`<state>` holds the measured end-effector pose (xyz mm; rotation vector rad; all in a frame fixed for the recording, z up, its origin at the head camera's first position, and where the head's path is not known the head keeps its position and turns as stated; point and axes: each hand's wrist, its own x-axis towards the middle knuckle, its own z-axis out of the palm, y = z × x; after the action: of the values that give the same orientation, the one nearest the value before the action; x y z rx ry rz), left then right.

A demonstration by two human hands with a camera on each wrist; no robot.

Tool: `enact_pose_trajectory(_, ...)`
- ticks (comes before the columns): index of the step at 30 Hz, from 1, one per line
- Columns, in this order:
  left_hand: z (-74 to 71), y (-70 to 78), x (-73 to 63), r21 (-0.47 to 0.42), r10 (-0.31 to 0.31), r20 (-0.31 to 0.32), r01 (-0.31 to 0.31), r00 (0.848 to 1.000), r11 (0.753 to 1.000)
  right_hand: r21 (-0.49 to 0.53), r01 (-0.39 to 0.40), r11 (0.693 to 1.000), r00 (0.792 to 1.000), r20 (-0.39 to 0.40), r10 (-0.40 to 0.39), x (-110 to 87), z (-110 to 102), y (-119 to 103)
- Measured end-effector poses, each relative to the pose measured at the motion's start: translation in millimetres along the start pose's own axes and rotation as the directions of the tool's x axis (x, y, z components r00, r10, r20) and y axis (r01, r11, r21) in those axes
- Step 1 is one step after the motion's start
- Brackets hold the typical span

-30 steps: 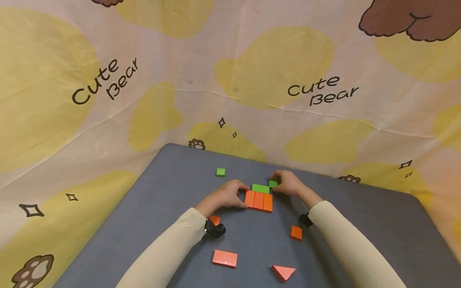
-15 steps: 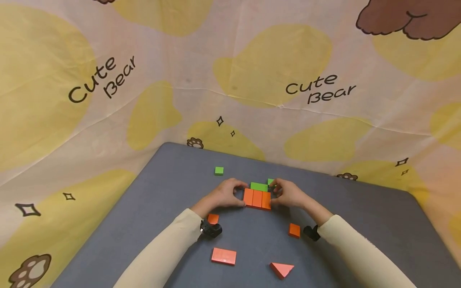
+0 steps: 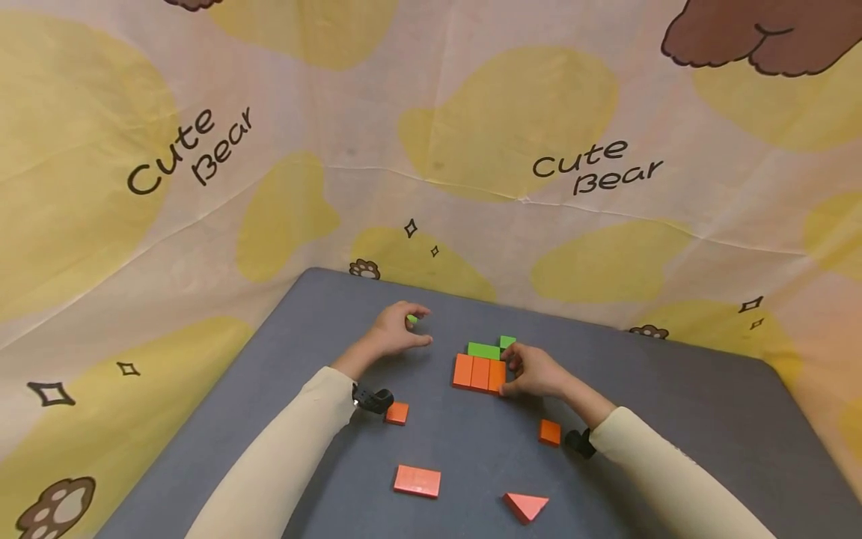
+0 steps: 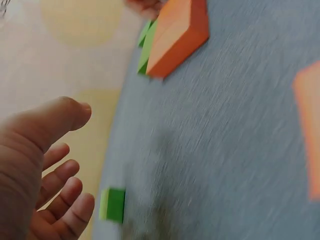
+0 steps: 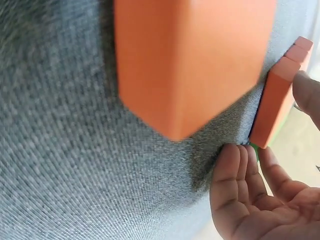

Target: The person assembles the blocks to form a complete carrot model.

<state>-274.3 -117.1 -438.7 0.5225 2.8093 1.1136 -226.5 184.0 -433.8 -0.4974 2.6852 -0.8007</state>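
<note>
In the head view, my left hand (image 3: 396,329) is spread over a small green block (image 3: 412,320) at the back left. The left wrist view shows that green block (image 4: 113,205) apart from the fingers, with nothing held. My right hand (image 3: 539,370) is at the right side of three orange blocks (image 3: 480,373) lying side by side. In the right wrist view, its thumb and fingertips are right at the outer orange block (image 5: 275,102), fingers extended. Behind the row lies a green rectangular block (image 3: 483,350), and a small green block (image 3: 507,342) sits at its right end, partly hidden by the right fingers.
Nearer the person lie an orange block (image 3: 397,413) by the left wrist and another orange block (image 3: 549,432) by the right wrist. A pink rectangular block (image 3: 417,480) and a pink triangular block (image 3: 526,506) are at the front. Patterned cloth (image 3: 471,150) rises behind the grey table (image 3: 296,329).
The left hand has left the orange row and moved back and left to the lone green block. The right hand has come from the small green block down to the row's right side.
</note>
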Motion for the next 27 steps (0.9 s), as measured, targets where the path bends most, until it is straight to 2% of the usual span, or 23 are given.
enact_pose_trajectory(5,-11.7,-16.6,7.6,-0.004,-0.08,-0.05,0.08,0.996,0.997,0.016,-0.015,1.0,1.0,0.0,0.015,-1.1,0,-1)
enact_pose_trajectory(14,-12.8,-38.8,15.0,0.014,-0.139,-0.028,0.14,0.99,0.99,0.012,-0.009,1.0,1.0,-0.009,0.009,-0.1,3,1)
enact_pose_trajectory(22,-11.3,-45.4,13.7,-0.043,-0.158,-0.04,0.156,0.987,0.987,0.02,-0.002,1.0,1.0,-0.009,0.003,-0.5,4,2)
enact_pose_trajectory(27,-9.9,-47.9,16.6,-0.041,-0.17,-0.031,0.169,0.985,0.985,0.01,-0.007,1.0,1.0,-0.015,0.007,-0.2,3,2)
